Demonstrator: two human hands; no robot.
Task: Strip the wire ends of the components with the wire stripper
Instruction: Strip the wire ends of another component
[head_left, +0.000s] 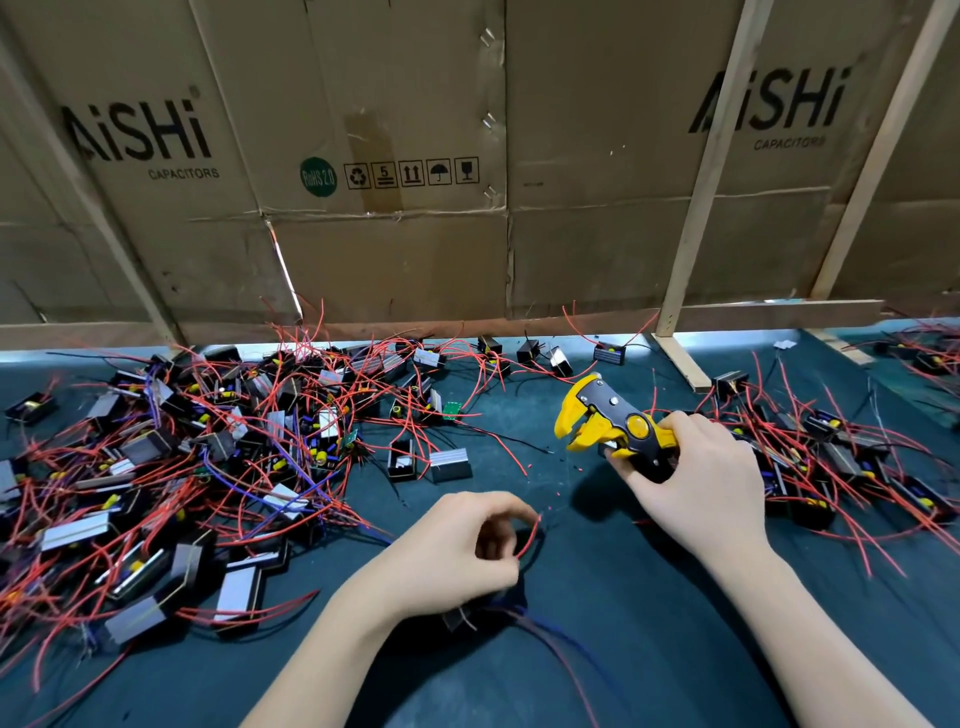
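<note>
Dark green table (597, 649), piled with wired parts (171, 467). Left hand (457, 551) pinching red wire (529, 538), end up for cutting. Right hand (696, 478) squeezing yellow wire stripper (608, 421), ready to bite.

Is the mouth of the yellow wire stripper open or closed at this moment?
Open. The wire stripper, held in the right hand, shows a clear gap between its yellow jaws, and no wire sits in that gap.

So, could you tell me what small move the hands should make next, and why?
Probably bring the red wire pinched in the left hand up into the mouth of the wire stripper gripped by the right hand: the two are apart, and the stripper's jaws look open and empty.
</note>
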